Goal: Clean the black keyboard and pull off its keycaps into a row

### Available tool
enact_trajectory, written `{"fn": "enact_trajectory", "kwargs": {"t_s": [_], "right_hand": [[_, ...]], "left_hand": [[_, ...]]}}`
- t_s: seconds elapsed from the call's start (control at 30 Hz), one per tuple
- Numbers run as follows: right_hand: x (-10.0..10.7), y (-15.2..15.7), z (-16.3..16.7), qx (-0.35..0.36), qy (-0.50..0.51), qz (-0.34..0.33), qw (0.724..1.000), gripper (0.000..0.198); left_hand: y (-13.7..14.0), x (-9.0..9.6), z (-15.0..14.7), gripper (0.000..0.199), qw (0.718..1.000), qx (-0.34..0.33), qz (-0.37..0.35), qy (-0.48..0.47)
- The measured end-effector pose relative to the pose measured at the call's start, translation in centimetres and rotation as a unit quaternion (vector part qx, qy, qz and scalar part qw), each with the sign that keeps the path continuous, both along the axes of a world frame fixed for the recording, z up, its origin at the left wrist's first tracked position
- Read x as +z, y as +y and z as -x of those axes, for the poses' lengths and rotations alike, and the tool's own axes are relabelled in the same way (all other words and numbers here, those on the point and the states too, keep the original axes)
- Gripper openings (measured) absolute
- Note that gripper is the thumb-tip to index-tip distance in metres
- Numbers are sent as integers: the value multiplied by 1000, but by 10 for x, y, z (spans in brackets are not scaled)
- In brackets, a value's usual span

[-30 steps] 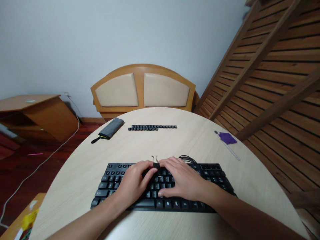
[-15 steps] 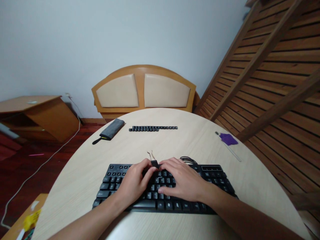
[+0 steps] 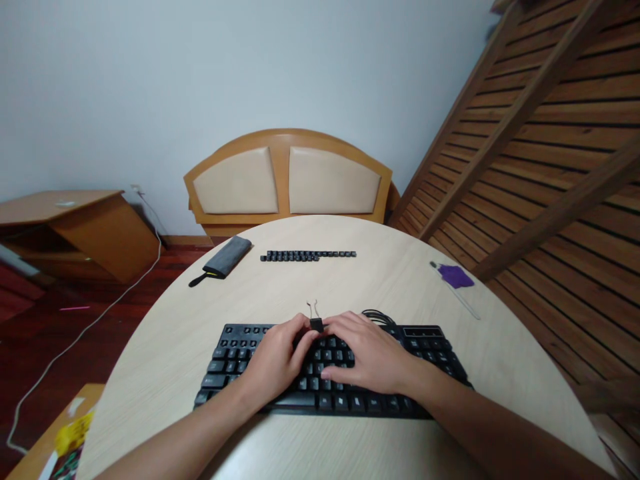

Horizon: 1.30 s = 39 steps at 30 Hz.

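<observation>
Between the thumb and forefinger of my left hand [image 3: 277, 353] is a small black block with two thin wire prongs pointing away from me, which looks like a keycap puller [image 3: 316, 325]. My right hand [image 3: 367, 353] has its fingertips at the puller's right side, thumb stretched apart over the keys. Both hands rest above a black keyboard [image 3: 295, 401], covering its middle. At its upper left, several bare key switches [image 3: 241, 343] show without caps. Farther back on the table, loose black keycaps [image 3: 293, 256] lie in two neat rows.
The round pale table [image 3: 165, 360] carries a grey pouch [image 3: 227, 258] at the far left. A purple cloth [image 3: 455, 276] and a white-handled brush [image 3: 463, 301] lie at the right. Coiled black cable [image 3: 379, 316] sits behind the keyboard. A slatted wooden panel [image 3: 560, 133] stands on the right.
The puller has shifted slightly right and turned more upright between my fingers. Both hands remain over the keyboard, and the view has moved a little.
</observation>
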State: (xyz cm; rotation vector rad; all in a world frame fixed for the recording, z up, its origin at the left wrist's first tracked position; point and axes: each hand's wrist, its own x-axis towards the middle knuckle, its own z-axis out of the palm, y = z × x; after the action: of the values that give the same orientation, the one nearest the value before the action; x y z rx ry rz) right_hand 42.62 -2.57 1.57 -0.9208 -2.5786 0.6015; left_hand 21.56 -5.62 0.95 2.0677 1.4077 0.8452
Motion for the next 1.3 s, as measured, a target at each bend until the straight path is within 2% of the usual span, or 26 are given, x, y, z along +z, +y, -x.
{"fn": "enact_trajectory", "kwargs": {"t_s": [0.27,0.33,0.43,0.6,0.87,1.17,1.3], "right_hand": [[2,3,-1,5,6,3,1000,48],[2,4,-1,3,10,7,1000,42],[1,3,0,-17,21,12,1000,29],[-1,3,3,-52,39,19,998,24],[0,7,1,-36,86,33,995,16],[-7,5,2,-43,101,-11,994,21],[-5,3,2,-12,97,-52,994,15]], "left_hand": [[2,2,-2,23,999,12,25,-29],[4,2,-1,24,998,15,33,-44],[7,-1,-1,25,995,17,48,-81],[9,-4,0,25,994,20,52,-92],[8,1,-2,26,990,13,67,-122],[6,2,-1,25,990,23,67,-119],[4,3,-1,24,990,17,61,-126]]}}
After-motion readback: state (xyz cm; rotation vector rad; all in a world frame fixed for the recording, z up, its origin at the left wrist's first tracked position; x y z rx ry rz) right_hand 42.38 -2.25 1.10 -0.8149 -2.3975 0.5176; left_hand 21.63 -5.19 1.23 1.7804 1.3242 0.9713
